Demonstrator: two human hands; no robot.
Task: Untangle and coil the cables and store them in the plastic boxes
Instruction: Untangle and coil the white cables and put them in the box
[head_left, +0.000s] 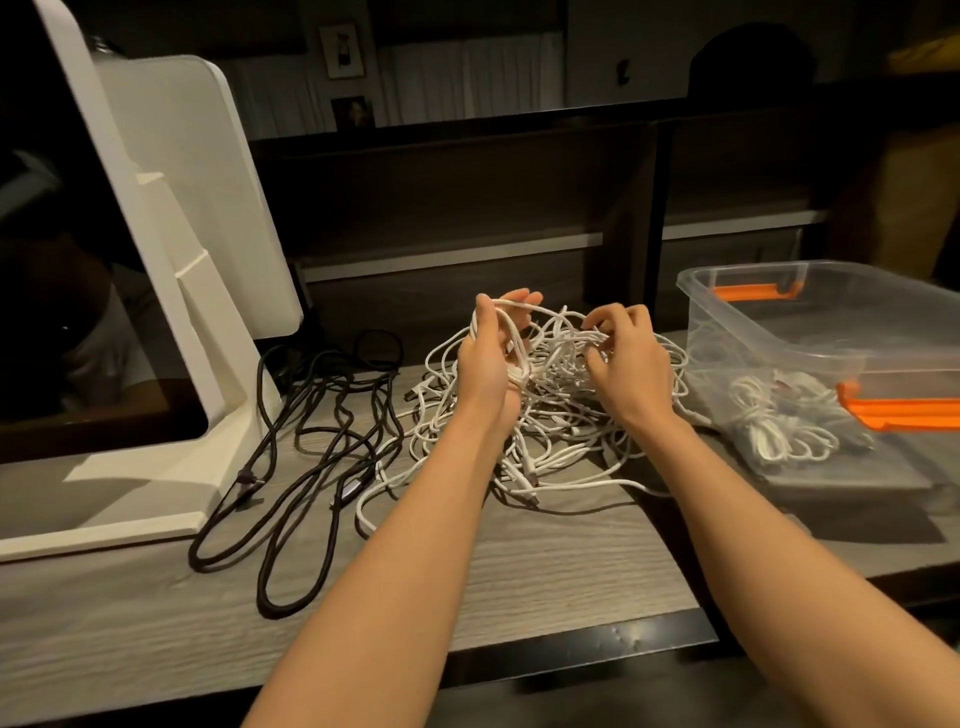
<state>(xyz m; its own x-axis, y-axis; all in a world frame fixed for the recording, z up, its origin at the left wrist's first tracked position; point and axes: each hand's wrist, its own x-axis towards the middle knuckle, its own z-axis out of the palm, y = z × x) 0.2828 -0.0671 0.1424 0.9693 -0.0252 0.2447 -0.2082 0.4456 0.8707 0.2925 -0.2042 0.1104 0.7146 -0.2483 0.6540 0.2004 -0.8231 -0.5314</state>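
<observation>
A tangle of white cables (550, 441) lies heaped in the middle of the grey wooden desk (545, 566). My left hand (488, 358) is raised over the heap and holds several white loops wound around its fingers. My right hand (626, 364) is just to the right, its curled fingers pinching strands at the top of the tangle. A clear plastic box (810, 332) with orange latches stands at the right, with coiled white cables (779, 421) inside it.
Loose black cables (311, 447) sprawl on the desk left of the white heap. A white monitor on its stand (171, 291) fills the left side. A dark shelf unit (519, 197) rises behind the desk. The desk's front edge runs below my forearms.
</observation>
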